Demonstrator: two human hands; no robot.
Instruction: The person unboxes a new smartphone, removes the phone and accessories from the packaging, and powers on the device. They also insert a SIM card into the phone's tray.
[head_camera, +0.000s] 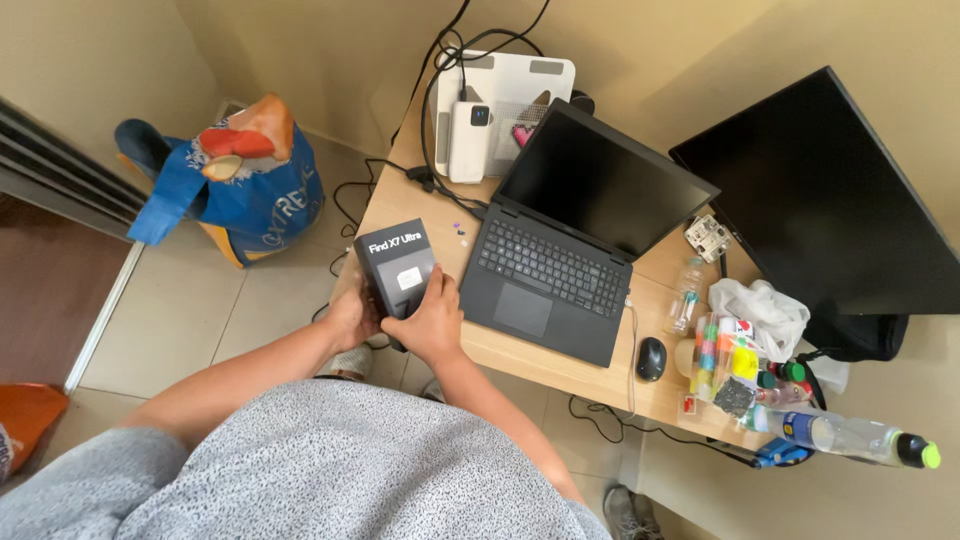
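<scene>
At the wooden desk (560, 365), left hand (352, 318) and right hand (432, 322) clasp a dark box (394, 268).

Wooden desk (560, 362) bears laptop (560, 250), mouse (651, 358), monitor (830, 200), bottles (850, 437)

Both bare forearms reach forward from the grey-sleeved torso and converge in front of the chest. The left hand (350, 318) is curled, fingers wrapped around the near left side of what it holds. The right hand (432, 322) sits just beside it, back upward, fingers folded and thumb pointing up, also gripping.
</scene>
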